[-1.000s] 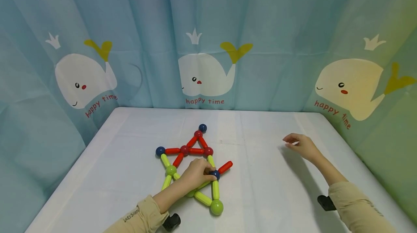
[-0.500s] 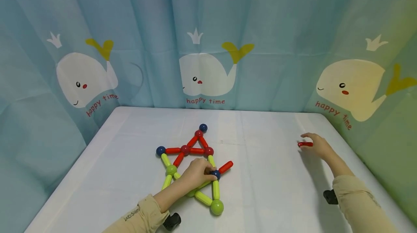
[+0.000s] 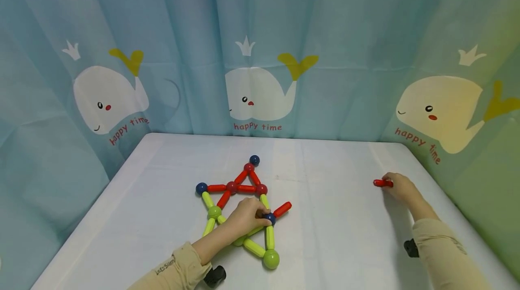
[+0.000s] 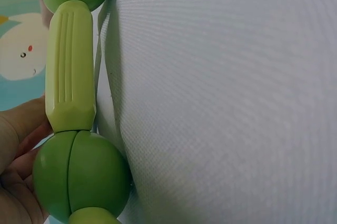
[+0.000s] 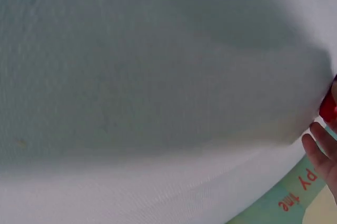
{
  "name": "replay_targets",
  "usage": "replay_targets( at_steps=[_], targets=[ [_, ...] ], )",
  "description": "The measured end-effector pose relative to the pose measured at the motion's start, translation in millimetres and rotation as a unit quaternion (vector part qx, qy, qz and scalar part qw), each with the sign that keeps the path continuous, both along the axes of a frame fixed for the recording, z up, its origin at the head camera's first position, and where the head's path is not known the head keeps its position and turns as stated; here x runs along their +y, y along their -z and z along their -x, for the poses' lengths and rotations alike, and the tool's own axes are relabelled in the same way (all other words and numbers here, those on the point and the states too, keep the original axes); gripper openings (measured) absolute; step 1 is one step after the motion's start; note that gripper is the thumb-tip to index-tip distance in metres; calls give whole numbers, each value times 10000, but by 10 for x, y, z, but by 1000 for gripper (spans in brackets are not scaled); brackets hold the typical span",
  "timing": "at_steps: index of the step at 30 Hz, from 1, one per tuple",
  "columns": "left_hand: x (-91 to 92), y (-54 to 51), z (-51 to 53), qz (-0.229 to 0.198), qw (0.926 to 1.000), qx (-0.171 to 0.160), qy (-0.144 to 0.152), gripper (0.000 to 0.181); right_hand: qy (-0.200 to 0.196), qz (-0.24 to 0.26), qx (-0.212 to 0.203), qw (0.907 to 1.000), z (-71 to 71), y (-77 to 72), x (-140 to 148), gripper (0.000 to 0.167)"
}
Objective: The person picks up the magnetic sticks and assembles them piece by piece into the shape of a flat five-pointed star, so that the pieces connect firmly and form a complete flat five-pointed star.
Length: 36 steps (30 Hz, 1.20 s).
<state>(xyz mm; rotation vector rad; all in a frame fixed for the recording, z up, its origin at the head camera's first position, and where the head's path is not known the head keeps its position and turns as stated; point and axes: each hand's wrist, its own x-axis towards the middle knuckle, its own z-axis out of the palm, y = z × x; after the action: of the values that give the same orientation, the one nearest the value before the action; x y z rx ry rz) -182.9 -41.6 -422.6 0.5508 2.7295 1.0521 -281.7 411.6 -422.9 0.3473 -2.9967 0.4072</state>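
In the head view my left hand (image 3: pixel 245 215) pinches a dark blue ball (image 3: pixel 269 218) at the right side of a flat frame of magnetic rods and balls. A red rod (image 3: pixel 282 209) juts from that ball, its outer end free. Lime rods (image 3: pixel 270 237) and a green ball (image 3: pixel 271 259) lie below it. The left wrist view shows a lime rod (image 4: pixel 71 66) between two green balls, close to the fingers. Far to the right, my right hand (image 3: pixel 402 189) grips a loose red rod (image 3: pixel 383 183) between thumb and fingers; the right wrist view catches only part of this rod (image 5: pixel 329 105).
The frame's upper part has red rods, red balls (image 3: pixel 231 187) and blue balls (image 3: pixel 254 160). It lies left of centre on the white table (image 3: pixel 325 218). A whale-print curtain (image 3: pixel 345 33) hangs behind the table and at both sides.
My right hand has moved to the right over the table, uncovering the loose red rod, and its fingers have closed on it. The left hand stays at the blue ball.
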Motion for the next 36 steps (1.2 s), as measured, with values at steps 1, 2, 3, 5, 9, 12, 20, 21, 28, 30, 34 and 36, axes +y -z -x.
replay_targets(
  at_steps=[1,2,3,5,9,12,20,21,28,30,34,36],
  targets=[
    [2,1,-1,5,10000,-8,0,29,-7,-4,96,10000,0,8,-5,18],
    [2,2,-1,12,10000,1,5,29,-29,-17,208,9998,-2,15,-13,16],
    [3,3,-1,8,10000,-6,5,28,-35,-12,277,9996,-4,19,-25,14],
    [4,-1,0,-3,10000,3,8,28,-74,-3,395,9992,-9,23,-59,12],
    [2,-11,-2,3,10000,26,9,28,-179,-31,489,9986,0,25,-158,12],
    [0,-12,-5,31,10000,54,1,29,-274,12,467,9985,19,20,-266,12],
    [0,-4,-9,46,10000,68,-10,28,-540,258,421,9973,76,-1,-635,17],
    [0,-5,-10,45,10000,72,-7,28,-598,302,418,9969,82,-1,-688,17],
    [5,-8,-12,49,9999,89,11,28,-1085,748,449,9903,113,-11,-1071,19],
    [7,-9,-13,45,9999,94,21,28,-1226,798,471,9881,127,-12,-1180,19],
    [6,-4,-16,54,9999,85,4,28,-1506,817,446,9842,155,-13,-1406,18],
    [5,-1,-20,46,10000,81,0,28,-1634,835,378,9823,159,-24,-1532,17]
  ],
)
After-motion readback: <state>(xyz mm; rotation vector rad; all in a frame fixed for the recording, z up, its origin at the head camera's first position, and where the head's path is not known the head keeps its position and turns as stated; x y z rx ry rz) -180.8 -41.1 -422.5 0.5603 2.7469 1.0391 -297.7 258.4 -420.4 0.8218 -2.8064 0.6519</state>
